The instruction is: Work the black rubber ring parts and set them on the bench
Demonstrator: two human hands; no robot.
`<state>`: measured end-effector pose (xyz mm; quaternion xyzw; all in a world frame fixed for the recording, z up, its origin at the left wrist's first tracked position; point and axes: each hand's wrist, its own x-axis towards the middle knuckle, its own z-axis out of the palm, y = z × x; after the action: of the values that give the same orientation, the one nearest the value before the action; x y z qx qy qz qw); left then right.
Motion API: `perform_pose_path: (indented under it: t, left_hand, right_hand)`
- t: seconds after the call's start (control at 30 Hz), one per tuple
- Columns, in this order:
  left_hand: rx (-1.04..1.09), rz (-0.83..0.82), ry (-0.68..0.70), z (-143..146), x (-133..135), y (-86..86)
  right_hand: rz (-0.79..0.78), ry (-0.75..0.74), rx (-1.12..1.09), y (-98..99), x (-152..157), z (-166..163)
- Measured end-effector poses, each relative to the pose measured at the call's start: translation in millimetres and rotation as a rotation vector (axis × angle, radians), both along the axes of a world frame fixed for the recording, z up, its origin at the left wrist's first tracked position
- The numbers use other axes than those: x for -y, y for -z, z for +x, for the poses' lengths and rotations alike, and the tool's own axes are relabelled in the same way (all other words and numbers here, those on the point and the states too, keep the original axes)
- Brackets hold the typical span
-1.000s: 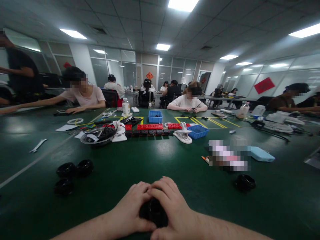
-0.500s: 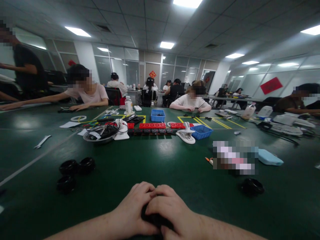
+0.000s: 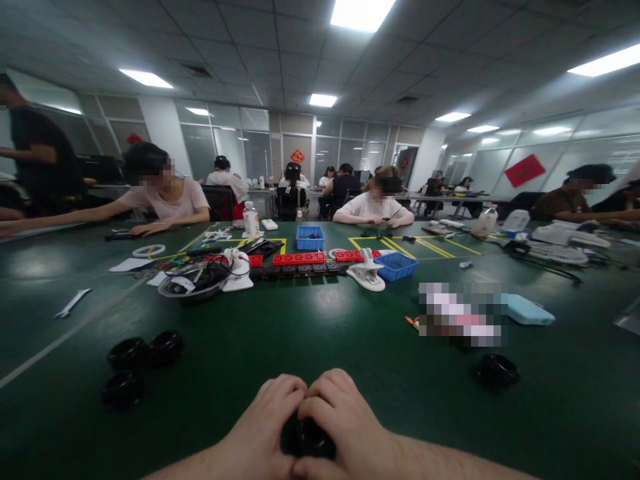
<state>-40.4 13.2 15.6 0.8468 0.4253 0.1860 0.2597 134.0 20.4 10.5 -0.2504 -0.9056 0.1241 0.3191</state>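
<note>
Both hands are close together at the lower middle of the view, low over the green table (image 3: 235, 333), and between them is a glossy black ring-shaped piece (image 3: 316, 437). The left hand (image 3: 270, 423) is curved around its left side, and the right hand (image 3: 350, 427) is curved around its right side, so the two hands grip it together. The fingers of both hands meet, or nearly meet, above the piece, and the thumbs come toward each other below it, on the side nearest to the person. Only the dark, shining middle part of the piece can be seen through the gap; the rest is covered by the fingers. I cannot tell whether its underside touches the table.

Other black rings of similar look lie apart from the hands. Three of them, the rear ring (image 3: 127, 352), the inner ring (image 3: 166, 348) and the front ring (image 3: 121, 389), make a small group well to the left of the left hand. A lone ring (image 3: 497, 371) lies well to the right of the right hand and farther forward. Behind this lone ring is a light blue case (image 3: 527, 309). Beyond the group of three lies a metal wrench (image 3: 73, 303).
</note>
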Motion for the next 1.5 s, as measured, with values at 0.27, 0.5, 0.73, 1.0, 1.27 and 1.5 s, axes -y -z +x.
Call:
perform_pose_path:
  t: [0.27, 0.5, 0.73, 1.0, 1.27, 1.5]
  left_hand:
    - [-0.046, 0.013, 0.018, -1, -4, 7.0]
    - [-0.007, 0.007, 0.064, -4, -4, 3.6]
    - [-0.043, -0.013, 0.033, -1, -1, -1.3]
    - [-0.092, -0.003, 0.028, 0, -3, -1.5]
    - [-0.035, 0.013, 0.053, -2, -2, -0.9]
    - [-0.044, 0.013, 0.062, -1, -1, -3.3]
  right_hand:
    - [-0.121, -0.270, 0.074, -20.6, -2, 6]
    - [-0.041, -0.093, -0.045, -6.9, -3, 4]
    - [0.037, -0.072, -0.067, 8.2, -5, -1]
    - [0.008, -0.322, 0.132, -11.2, -6, 8]
    - [-0.052, -0.152, -0.071, -11.5, -3, 8]
    - [-0.076, -0.012, -0.005, 1.5, -3, 2]
